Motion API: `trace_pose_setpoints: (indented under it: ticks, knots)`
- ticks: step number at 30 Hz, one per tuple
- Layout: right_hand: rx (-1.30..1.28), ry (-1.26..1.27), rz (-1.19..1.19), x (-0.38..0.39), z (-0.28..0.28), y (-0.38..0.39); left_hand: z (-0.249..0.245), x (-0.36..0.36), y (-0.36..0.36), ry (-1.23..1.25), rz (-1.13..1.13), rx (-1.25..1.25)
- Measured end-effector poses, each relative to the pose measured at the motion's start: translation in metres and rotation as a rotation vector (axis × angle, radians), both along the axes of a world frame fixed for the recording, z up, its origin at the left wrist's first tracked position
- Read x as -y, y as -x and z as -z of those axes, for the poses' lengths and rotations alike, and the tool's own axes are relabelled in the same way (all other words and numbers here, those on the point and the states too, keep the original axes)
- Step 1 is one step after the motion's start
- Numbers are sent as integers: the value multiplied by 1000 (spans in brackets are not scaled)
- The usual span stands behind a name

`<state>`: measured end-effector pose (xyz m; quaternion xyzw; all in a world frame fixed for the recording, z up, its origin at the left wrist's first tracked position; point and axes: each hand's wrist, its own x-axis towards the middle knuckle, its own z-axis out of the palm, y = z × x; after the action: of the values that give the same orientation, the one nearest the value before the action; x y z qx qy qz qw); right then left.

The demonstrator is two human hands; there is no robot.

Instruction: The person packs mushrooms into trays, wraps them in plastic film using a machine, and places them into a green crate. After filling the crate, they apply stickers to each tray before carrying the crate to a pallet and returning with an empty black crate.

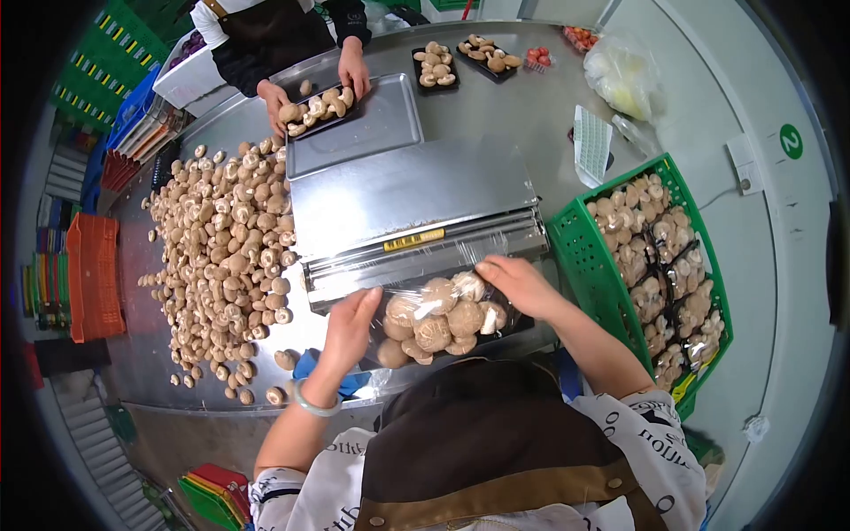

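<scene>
Clear plastic film (412, 299) stretches over a tray of brown mushrooms (433, 334) in front of my apron. At the film's left edge, my left hand (354, 323) pinches it between thumb and fingers. My right hand (513, 283) grips the film at the upper right of the mushrooms. Just beyond both hands stands a metal wrapping machine (412, 190) with a yellow label (413, 240). The tray's dark edge shows only in part beneath the film.
A large mushroom pile (226, 257) covers the left of the metal table. A green crate (589, 283) of packed mushrooms stands right. Across the table, a co-worker's hands hold a filled tray (319, 113) by a metal pan (390, 119). Two mushroom trays (435, 67) lie beyond.
</scene>
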<state>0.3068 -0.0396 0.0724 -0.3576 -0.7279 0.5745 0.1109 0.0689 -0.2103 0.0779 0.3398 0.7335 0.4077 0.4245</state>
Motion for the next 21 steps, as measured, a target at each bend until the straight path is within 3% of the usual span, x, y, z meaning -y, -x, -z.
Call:
trace_pose_setpoints:
  ticks: [5, 6, 9, 10, 12, 15, 18, 19, 20, 21]
  knots:
    - [224, -142, 34, 29, 91, -16, 95, 15, -23, -3, -5, -269]
    - [292, -130, 34, 30, 106, -19, 102, 15, -25, 66, 36, -410]
    - [316, -15, 176, 39, 113, -30, 119, 24, -32, -43, -91, -594]
    - [318, 9, 246, 42, 111, -35, 114, 30, -31, 22, -119, -512]
    - [297, -12, 316, 45, 111, -43, 121, 45, -33, -151, -204, -406]
    - [201, -44, 383, 59, 114, -39, 124, 50, -43, -144, -251, -243]
    - [-106, -13, 558, 72, 138, -47, 152, 55, -27, -262, -257, -381]
    - [-128, 106, 599, 72, 123, -62, 150, 59, -22, -151, -379, -241]
    - [-148, 228, 638, 74, 97, -78, 121, 56, -23, -244, -241, -409]
    - [-133, 163, 653, 80, 77, -94, 106, 56, -25, -231, -169, -412]
